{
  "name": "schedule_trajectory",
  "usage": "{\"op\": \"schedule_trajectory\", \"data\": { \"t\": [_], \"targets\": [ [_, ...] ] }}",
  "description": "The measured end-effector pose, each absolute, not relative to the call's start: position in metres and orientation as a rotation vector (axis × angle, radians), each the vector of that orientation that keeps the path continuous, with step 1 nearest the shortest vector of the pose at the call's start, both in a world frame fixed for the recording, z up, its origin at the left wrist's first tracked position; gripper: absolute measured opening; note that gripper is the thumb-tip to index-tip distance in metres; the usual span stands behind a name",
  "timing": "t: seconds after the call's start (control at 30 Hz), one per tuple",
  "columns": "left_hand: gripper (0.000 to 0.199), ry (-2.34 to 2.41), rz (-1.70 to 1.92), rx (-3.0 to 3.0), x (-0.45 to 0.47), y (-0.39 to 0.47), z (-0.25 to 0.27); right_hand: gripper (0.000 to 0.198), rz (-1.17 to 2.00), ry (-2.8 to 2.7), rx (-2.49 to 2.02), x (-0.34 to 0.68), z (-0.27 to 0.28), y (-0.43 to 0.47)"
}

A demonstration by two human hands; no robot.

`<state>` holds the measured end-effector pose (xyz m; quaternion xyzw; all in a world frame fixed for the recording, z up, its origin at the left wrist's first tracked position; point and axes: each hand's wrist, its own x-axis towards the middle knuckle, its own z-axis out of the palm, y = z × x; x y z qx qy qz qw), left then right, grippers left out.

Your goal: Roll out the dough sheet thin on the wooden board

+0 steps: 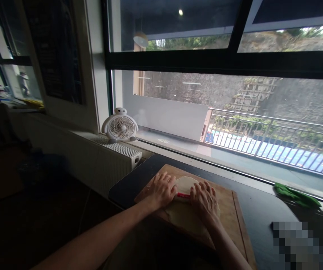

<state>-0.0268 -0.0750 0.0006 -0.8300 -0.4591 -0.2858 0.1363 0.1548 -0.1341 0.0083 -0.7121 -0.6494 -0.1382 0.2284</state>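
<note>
A flat sheet of pale dough (pixel 181 214) lies on a wooden board (pixel 229 210). Across it is a rolling pin (pixel 183 195), of which only a red middle section with lettering shows; its ends are hidden beneath my hands. My left hand (pixel 163 189) presses on the pin's left part, fingers stretched forward and a little apart. On the right part rests my right hand (pixel 206 198), palm down, with its fingers also spread out over the dough. Neither hand has its fingers wrapped round the pin.
The board sits on a dark table (pixel 260 202) against a window sill. A white fan (pixel 122 125) stands beyond the left corner, above a radiator (pixel 119 161). A green cloth (pixel 296 195) lies at the right by the window. A pixelated patch covers something at lower right.
</note>
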Motion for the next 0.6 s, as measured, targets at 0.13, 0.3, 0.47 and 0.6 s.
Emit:
{"op": "schedule_trajectory", "data": {
  "t": [0.13,0.3,0.47,0.6],
  "targets": [
    [0.041,-1.495,-0.810,-2.377,-0.013,-0.038,0.013,0.042,-0.274,-1.799,-1.996,0.163,0.018,-0.087],
    [0.039,-1.734,-0.723,-2.358,-0.002,0.012,0.027,0.042,-0.222,-1.826,-2.012,0.173,0.022,-0.033],
    [0.038,-1.735,-0.729,-2.368,-0.001,0.016,0.027,0.043,-0.201,-1.837,-2.018,0.174,0.021,-0.033],
    [0.040,-1.674,-0.750,-2.411,-0.008,-0.014,0.015,0.045,-0.223,-1.836,-2.007,0.166,0.017,-0.070]
  ]
}}
